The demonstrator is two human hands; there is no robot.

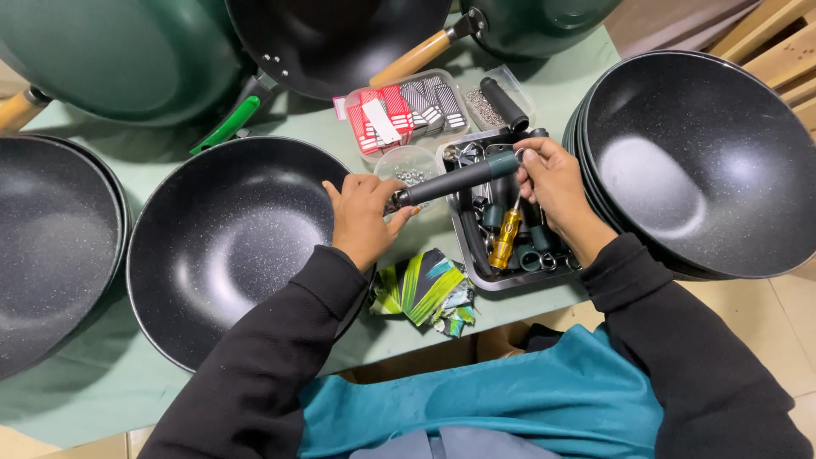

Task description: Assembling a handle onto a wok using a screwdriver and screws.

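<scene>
A black speckled wok pan [225, 242] lies on the green table in front of me. My left hand [361, 217] grips its right rim and the near end of a dark grey pan handle [455, 180]. My right hand [552, 183] holds the far end of that handle above a metal tray [476, 268]. The handle lies roughly level between both hands, touching the pan's rim. In the tray lie more dark handle parts and a screwdriver with a yellow grip [506, 238].
A stack of black pans [701, 161] stands at the right, another black pan [51, 246] at the left. Green pans with wooden handles [408, 59] fill the back. Clear boxes of red and striped tags [404, 110], a small cup of screws [412, 170], colourful scraps [425, 293].
</scene>
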